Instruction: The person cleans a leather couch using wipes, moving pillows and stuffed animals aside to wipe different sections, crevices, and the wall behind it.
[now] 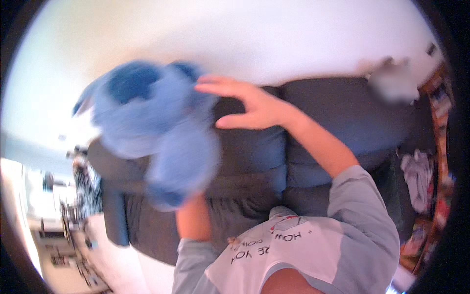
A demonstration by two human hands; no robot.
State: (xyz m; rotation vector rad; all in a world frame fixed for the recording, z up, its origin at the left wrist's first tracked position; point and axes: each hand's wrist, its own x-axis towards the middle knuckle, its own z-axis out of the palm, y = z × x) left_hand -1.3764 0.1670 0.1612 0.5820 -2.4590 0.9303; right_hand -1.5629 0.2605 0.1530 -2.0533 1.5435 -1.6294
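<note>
A large blue plush toy (158, 110), blurred by motion, is held up in front of the sofa on the left. Its ears and back patch are darker blue. My left forearm (194, 218) runs up to the toy's lower end; the hand itself is hidden behind the plush and appears to bear it. My right hand (249, 104) is spread at the toy's right side, thumb and fingers wide apart. Its fingertips overlap the toy's edge, though whether they touch it is unclear. Behind both hands stands a dark grey sofa (249, 154) with padded back cushions.
A blurred white-and-brown object (393, 82) sits atop the sofa back at right. Grey cloth (418, 178) is draped near the right end, beside a filled wooden shelf (440, 121). At left, a black-and-white patterned item (88, 191) stands beyond the sofa arm (115, 209).
</note>
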